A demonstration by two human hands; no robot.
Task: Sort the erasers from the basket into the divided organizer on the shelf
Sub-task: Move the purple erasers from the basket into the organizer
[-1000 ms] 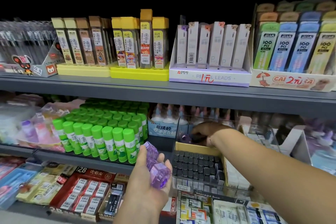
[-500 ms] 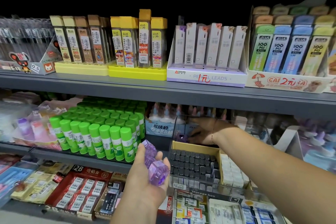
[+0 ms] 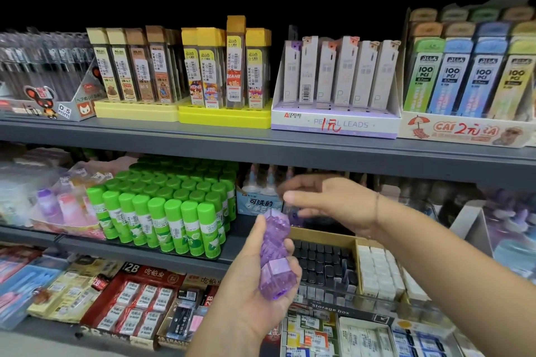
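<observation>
Two grey shelf boards (image 3: 203,139) span the frame, the upper one carrying display boxes of pencil leads (image 3: 333,124) and the lower one carrying stationery stock. On the lower board, left of centre, stands a packed block of green glue sticks (image 3: 174,206), all upright. To the right of this block, on the same board, sits the divided organizer (image 3: 322,235), a clear-walled tray with a tan inner rim. Its front left compartment holds rows of black erasers (image 3: 322,264); the compartment just beside it on the right holds white erasers (image 3: 380,272). The rear compartment lies behind the tan rim and is largely hidden by the right arm. The right hand (image 3: 333,203) hangs above this rear compartment, palm down, fingers and thumb loosely extended toward the left and gripping nothing visible; its outline is motion-blurred. Below its fingertips, a small purple piece (image 3: 295,219) shows at the left end of the rear compartment, apart from the hand. The left hand (image 3: 252,293) is held palm up in front of the lower board, near the organizer's left front corner. Its fingers and thumb are curled round a short column of translucent purple erasers (image 3: 274,252), which stands nearly upright in the palm, clear of the organizer.
</observation>
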